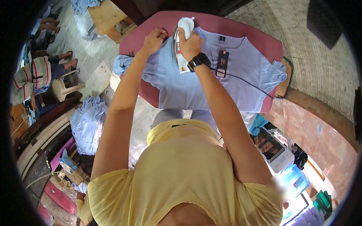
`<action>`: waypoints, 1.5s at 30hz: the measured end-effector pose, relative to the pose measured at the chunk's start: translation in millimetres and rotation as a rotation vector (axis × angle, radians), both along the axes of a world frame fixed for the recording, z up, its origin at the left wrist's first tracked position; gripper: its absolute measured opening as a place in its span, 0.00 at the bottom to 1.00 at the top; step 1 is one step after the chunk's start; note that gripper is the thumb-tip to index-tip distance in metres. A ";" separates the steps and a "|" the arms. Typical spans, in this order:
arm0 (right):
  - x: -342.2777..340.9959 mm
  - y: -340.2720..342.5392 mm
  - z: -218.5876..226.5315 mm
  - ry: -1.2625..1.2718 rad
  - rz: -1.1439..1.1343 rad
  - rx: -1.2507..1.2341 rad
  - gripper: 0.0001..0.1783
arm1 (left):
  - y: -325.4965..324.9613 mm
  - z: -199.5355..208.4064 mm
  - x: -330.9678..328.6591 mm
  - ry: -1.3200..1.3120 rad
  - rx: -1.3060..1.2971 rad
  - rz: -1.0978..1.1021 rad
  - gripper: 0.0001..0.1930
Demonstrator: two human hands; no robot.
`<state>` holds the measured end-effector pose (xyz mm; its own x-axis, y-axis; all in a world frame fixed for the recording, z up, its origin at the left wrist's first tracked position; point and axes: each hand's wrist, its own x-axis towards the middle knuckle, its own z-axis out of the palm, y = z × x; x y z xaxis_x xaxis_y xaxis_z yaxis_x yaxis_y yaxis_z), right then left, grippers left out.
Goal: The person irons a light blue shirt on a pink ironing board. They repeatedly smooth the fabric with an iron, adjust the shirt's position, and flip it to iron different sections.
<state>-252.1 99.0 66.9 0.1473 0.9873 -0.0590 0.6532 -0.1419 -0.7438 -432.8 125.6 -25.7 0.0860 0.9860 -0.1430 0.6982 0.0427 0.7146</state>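
Observation:
A light blue shirt (177,92) lies spread on a maroon-covered ironing board (158,20), with a dark hang tag (222,64) near its neckline. My right hand (190,45), a black watch at the wrist, is closed around the handle of a white iron (186,23). The iron stands over the left part of the shirt. Its dark cord runs under my wrist toward the board's right edge. To the left of the iron, my left hand (154,40) rests at the shirt's upper edge, fingers extended and slightly bent, holding nothing that I can see.
A pile of blue garments (88,124) hangs at the left. A wooden stool (107,17) stands beyond the board's far left. Farther left, a person in striped clothing (36,77) is near a pale plastic chair (60,88). A blue container (294,180) is at lower right.

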 end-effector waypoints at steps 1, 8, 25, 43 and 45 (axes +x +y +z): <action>0.7 -7.2 0.6 -0.005 0.007 -0.017 0.34 | -2.2 1.4 0.8 0.037 0.006 0.005 0.14; 5.2 -91.0 -14.6 0.100 -0.020 -0.073 0.31 | -5.4 6.1 2.4 -0.037 -0.023 0.038 0.18; 116.5 -118.4 87.9 0.538 -0.296 -0.350 0.30 | 21.6 29.3 109.5 0.059 0.549 -0.074 0.16; 358.9 -93.4 101.1 -0.010 -0.206 -0.312 0.28 | -55.3 66.7 272.8 0.172 -0.054 0.078 0.40; 363.8 -88.4 84.9 0.042 -0.121 -0.265 0.26 | -55.5 52.2 276.7 0.184 -0.043 0.155 0.41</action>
